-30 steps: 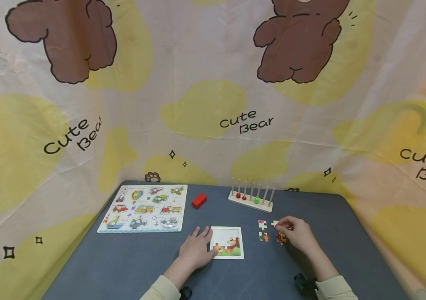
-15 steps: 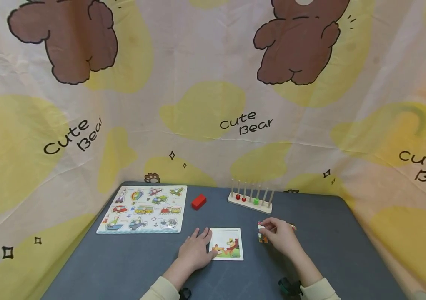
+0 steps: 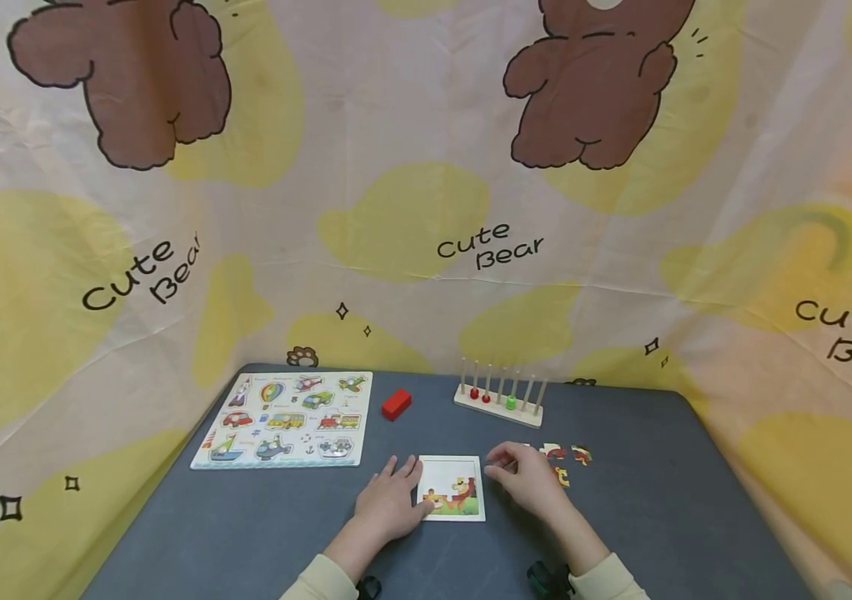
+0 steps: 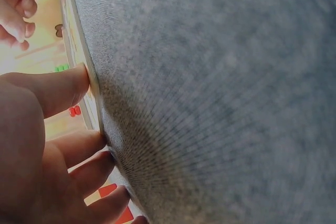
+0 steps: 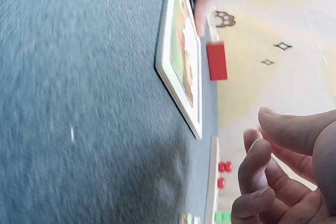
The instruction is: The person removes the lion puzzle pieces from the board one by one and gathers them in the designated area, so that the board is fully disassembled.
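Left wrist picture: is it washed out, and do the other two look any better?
Left wrist view: yes, glare around the right hand, and the table blurs toward the right; right wrist view: less glare, a soft shadow on the table, the white puzzle frame fairly crisp; head view: fairly even light, though the puzzle pieces are too small for fine detail.

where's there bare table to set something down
Bare table lies left of the left hand, this side of the vehicle puzzle board, and right of the loose puzzle pieces. A smaller gap lies between the red block and the peg rack. Around the animal puzzle tray it's crowded: left hand on it, right hand close by.
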Action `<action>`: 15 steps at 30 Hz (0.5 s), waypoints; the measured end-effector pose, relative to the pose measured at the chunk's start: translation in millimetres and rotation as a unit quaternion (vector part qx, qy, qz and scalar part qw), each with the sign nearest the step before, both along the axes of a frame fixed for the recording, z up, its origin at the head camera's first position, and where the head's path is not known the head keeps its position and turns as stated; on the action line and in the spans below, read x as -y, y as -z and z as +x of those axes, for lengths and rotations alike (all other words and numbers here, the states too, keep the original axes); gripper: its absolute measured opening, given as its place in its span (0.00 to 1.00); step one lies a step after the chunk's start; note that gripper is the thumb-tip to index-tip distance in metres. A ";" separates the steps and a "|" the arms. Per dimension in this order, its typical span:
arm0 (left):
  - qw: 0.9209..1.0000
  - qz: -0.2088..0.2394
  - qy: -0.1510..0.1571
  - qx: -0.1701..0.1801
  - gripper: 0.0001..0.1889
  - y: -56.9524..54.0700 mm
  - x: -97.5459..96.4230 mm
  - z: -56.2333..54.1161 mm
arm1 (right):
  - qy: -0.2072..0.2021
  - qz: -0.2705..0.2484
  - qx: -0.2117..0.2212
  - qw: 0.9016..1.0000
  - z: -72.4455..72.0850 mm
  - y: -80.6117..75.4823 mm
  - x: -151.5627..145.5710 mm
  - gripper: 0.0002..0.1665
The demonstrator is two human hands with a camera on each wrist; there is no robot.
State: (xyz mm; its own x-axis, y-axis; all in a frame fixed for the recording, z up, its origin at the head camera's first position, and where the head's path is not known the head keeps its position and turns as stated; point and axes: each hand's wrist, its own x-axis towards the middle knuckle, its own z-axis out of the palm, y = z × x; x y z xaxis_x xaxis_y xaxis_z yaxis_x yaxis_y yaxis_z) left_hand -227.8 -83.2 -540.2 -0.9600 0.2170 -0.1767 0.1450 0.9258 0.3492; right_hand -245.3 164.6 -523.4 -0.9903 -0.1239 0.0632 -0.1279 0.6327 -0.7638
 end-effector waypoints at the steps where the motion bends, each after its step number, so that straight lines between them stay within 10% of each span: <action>1: 1.000 0.000 0.000 0.000 0.39 -0.5 -0.2 0.2 | -0.007 -0.003 0.000 1.000 -0.2 1.1 1.9 0.07; 15: 1.000 0.003 -0.002 0.003 0.39 -5.2 -0.6 3.3 | -0.092 0.019 0.003 0.996 -7.2 17.4 23.7 0.09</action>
State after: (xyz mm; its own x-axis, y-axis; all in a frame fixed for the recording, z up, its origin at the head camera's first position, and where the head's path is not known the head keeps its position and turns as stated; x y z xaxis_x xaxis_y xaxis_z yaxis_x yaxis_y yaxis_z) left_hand -224.5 -82.6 -535.0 -0.9599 0.2136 -0.1815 0.1383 0.9241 0.3562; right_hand -252.4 140.9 -540.8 -0.9511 -0.3047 0.0497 -0.2399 0.6280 -0.7403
